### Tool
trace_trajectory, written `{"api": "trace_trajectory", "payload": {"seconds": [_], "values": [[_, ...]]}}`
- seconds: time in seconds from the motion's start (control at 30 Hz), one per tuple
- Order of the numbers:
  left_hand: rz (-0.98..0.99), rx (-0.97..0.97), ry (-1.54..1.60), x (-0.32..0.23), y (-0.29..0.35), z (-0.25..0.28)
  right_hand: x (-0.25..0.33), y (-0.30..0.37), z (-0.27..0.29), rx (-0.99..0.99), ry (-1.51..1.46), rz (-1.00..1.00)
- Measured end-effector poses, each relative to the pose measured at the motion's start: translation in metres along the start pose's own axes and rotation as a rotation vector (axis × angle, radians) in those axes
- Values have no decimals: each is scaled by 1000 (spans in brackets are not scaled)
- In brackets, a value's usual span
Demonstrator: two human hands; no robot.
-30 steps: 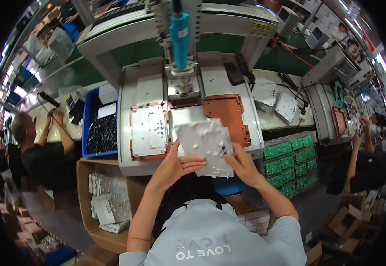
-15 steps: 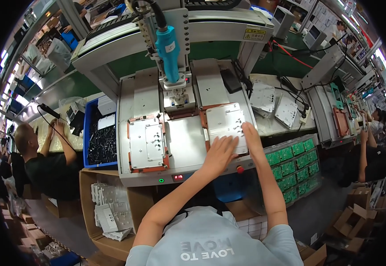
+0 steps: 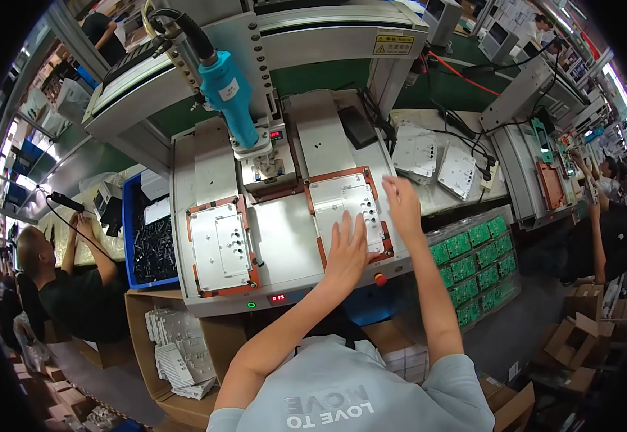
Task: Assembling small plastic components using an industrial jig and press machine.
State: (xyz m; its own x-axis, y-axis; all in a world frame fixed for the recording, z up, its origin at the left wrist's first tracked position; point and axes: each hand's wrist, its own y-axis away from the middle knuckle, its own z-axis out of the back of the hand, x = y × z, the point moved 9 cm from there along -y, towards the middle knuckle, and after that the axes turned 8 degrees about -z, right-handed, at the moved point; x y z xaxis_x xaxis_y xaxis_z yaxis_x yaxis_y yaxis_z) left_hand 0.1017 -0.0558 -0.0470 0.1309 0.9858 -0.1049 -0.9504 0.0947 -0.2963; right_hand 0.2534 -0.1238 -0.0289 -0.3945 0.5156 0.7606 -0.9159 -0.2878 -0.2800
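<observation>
A silver metal plate [image 3: 338, 198] with small holes lies in the right-hand red-brown fixture [image 3: 318, 176], whose frame shows around its edges. My left hand [image 3: 349, 255] rests on the near part of this plate, fingers spread, covering some of it. Just past the fixture's right edge is my right hand [image 3: 404, 212], raised with its fingers stretched out and nothing seen in it. A second, similar plate [image 3: 209, 241] sits in the left-hand fixture [image 3: 248, 270], with neither hand on it. Behind the fixtures hangs a blue cylindrical driver [image 3: 228, 97] mounted on the machine's gantry.
A blue bin [image 3: 132, 252] of small black parts stands left of the machine. Below it is a cardboard box [image 3: 141, 338] of metal castings. Green circuit boards [image 3: 464, 270] lie in a clear tray at right. More castings [image 3: 457, 171] are behind. Co-workers sit on both sides.
The right-hand plate now sits inside its fixture, with the frame visible along its right side. My right hand has come off the plate's edge; my left hand stays on it. The view has shifted.
</observation>
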Motion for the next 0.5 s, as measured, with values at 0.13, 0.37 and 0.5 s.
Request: {"api": "trace_trajectory", "payload": {"seconds": [0.13, 0.37, 0.5], "values": [[-50, -5, 84, 6, 5, 0, -1, -42, -27, 187, -318, 75], [-120, 15, 134, 10, 6, 4, -26, -52, -74, 454, -524, -26], [-116, 3, 149, 12, 7, 5, -34, -44, -77, 493, -485, -218]]}}
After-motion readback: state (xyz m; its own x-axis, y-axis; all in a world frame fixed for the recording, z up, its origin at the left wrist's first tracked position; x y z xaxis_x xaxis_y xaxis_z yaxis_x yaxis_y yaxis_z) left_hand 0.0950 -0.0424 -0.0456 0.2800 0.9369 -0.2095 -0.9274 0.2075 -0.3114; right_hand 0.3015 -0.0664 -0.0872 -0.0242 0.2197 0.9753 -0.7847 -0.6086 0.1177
